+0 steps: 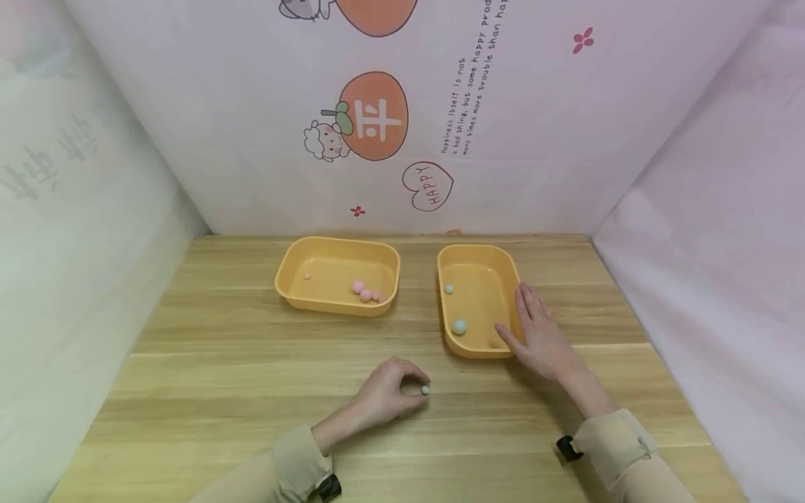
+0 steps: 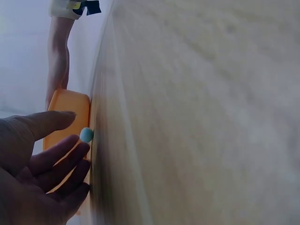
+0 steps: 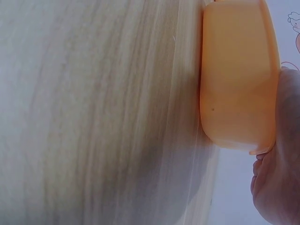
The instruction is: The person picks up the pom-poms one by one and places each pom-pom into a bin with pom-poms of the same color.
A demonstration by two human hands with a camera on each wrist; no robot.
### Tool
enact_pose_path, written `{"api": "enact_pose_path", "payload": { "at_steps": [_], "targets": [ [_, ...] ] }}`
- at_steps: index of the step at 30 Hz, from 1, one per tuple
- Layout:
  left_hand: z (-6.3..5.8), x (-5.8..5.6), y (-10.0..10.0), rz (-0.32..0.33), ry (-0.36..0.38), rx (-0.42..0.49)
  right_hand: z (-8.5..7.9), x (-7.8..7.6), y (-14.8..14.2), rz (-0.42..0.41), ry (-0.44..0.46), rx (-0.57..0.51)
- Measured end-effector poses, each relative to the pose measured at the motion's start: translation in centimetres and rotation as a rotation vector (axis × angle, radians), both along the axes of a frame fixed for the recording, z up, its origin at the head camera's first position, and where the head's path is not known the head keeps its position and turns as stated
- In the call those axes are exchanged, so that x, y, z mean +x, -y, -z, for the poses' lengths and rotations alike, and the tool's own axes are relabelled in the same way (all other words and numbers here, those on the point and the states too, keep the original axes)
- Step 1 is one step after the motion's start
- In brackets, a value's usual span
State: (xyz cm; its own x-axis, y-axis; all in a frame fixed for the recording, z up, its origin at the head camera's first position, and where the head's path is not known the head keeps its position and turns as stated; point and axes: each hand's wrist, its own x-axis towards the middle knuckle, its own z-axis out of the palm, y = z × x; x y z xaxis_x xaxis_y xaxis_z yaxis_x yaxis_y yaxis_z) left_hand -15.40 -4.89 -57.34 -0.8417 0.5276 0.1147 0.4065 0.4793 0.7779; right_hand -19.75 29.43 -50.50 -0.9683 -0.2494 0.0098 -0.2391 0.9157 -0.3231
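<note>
My left hand (image 1: 388,392) reaches over the table with its thumb and index finger on either side of a small pale green ball (image 1: 425,390). The left wrist view shows this ball (image 2: 86,134) at the index fingertip, with a gap to the thumb. My right hand (image 1: 542,341) rests on the near right rim of the right yellow tray (image 1: 481,300), fingers extended along its side and thumb over the inside. That tray holds a larger green ball (image 1: 459,327) and a smaller green ball (image 1: 448,288). In the right wrist view the hand touches the tray's rim.
Left of it stands another yellow tray (image 1: 302,302), set crosswise, with several pink balls (image 1: 366,295) mostly at its right end. Both trays are near the back edge of the wooden table (image 1: 220,391). Printed white sheets (image 1: 522,126) hang behind and along both sides.
</note>
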Motion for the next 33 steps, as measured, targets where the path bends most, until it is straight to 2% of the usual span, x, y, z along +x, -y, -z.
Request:
{"api": "enact_pose_path", "payload": {
  "at_steps": [4, 10, 14, 17, 20, 21, 23, 24, 27, 28, 30, 31, 33],
  "targets": [
    [0.2, -0.2, -0.6, -0.050, -0.021, -0.061, 0.2, -0.1, 0.0, 0.001, -0.003, -0.001],
    [0.3, -0.5, -1.2, -0.048, -0.096, -0.122, 0.2, -0.1, 0.0, -0.003, -0.005, -0.003],
    [0.4, -0.5, -1.3, -0.051, -0.110, -0.151, 0.2, -0.1, 0.0, -0.008, -0.005, -0.008],
    [0.1, -0.4, -1.2, -0.062, -0.112, -0.138, 0.3, -0.1, 0.0, -0.006, -0.006, -0.011],
    [-1.5, -0.1, -1.0, -0.068, -0.090, -0.101, 0.3, -0.2, -0.1, -0.004, -0.011, -0.006],
    [-1.5, -0.2, -0.9, -0.068, -0.107, -0.084, 0.4, -0.2, -0.1, -0.004, -0.011, -0.006],
    [-2.7, 0.0, -0.8, -0.073, -0.103, -0.060, 0.4, -0.2, -0.1, -0.003, -0.013, -0.005],
    [-2.5, -0.2, -0.8, -0.075, -0.112, -0.038, 0.4, -0.2, -0.1, -0.003, -0.013, -0.006],
    [-3.3, -0.3, -1.0, -0.092, -0.127, -0.012, 0.4, -0.2, -0.1, 0.000, -0.011, -0.011],
    [-4.1, -0.1, -1.2, -0.098, -0.106, -0.008, 0.4, -0.2, -0.1, 0.000, -0.011, -0.010],
    [-4.5, -0.1, -1.3, -0.104, -0.112, 0.008, 0.4, -0.2, -0.1, -0.001, -0.016, -0.008],
    [-5.5, 0.2, -1.4, -0.106, -0.099, 0.006, 0.4, -0.2, -0.1, -0.001, -0.017, -0.006],
    [-5.7, 0.2, -1.6, -0.107, -0.112, 0.027, 0.4, -0.2, -0.1, -0.002, -0.019, -0.004]
  ]
}}
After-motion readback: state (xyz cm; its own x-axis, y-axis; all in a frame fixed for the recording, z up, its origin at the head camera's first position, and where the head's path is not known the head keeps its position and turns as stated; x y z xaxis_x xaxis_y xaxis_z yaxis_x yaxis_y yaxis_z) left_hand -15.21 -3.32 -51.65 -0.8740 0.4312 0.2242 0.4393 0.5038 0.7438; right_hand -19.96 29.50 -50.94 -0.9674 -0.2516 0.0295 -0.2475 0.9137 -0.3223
